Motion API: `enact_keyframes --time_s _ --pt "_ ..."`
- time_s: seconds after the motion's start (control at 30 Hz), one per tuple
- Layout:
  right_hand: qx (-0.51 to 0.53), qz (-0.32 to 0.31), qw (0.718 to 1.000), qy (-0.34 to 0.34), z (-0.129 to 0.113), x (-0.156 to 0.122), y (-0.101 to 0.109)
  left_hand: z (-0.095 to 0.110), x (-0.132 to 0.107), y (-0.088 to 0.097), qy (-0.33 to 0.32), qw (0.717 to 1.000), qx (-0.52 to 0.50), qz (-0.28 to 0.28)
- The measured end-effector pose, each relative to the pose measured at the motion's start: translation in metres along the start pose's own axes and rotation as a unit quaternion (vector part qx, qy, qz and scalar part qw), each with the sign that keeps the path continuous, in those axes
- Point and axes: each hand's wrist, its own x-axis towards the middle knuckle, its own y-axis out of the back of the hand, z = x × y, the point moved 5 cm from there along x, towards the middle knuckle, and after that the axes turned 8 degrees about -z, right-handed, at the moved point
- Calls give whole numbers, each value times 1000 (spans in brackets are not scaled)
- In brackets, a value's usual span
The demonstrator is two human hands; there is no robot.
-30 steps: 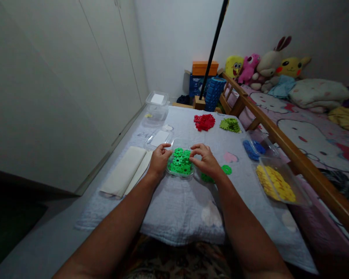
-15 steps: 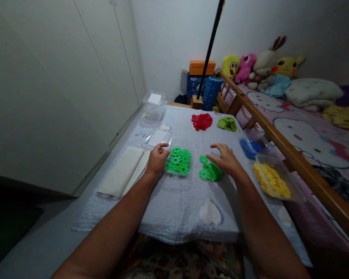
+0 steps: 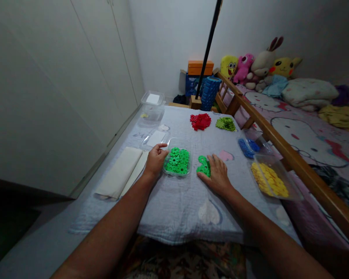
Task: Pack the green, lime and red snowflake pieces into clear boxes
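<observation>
A clear plastic tray (image 3: 189,144) holds several bright green flower-shaped discs. My left hand (image 3: 155,161) rests against the tray's left side, fingers curled round its edge. My right hand (image 3: 217,175) lies flat, fingers together, on a small heap of loose green discs (image 3: 203,166) on the grey-blue cloth just right of the tray. Most of that heap is hidden under my palm.
Farther back lie a red pile (image 3: 201,121) and an olive-green pile (image 3: 226,123). Clear trays with blue discs (image 3: 249,146) and yellow discs (image 3: 269,179) sit at the right, by a wooden bed rail (image 3: 293,159). A lid (image 3: 156,138), a clear box (image 3: 152,104) and folded paper (image 3: 122,171) lie left.
My right hand left the tray of green discs, swung right over the loose green heap, then came down flat on it. My left hand stayed at the tray's side.
</observation>
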Motion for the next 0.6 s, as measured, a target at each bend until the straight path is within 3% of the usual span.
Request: enact_keyframes --time_s 0.2,0.33,0.6 --pt "22 23 999 37 -4 31 -7 -2 1 0 -1 1000 0 -4" --pt "32 32 999 22 -4 50 -4 -1 1 0 3 1000 -2 -4" --pt "78 58 995 35 -8 49 11 2 -2 -2 4 1000 -13 -6"
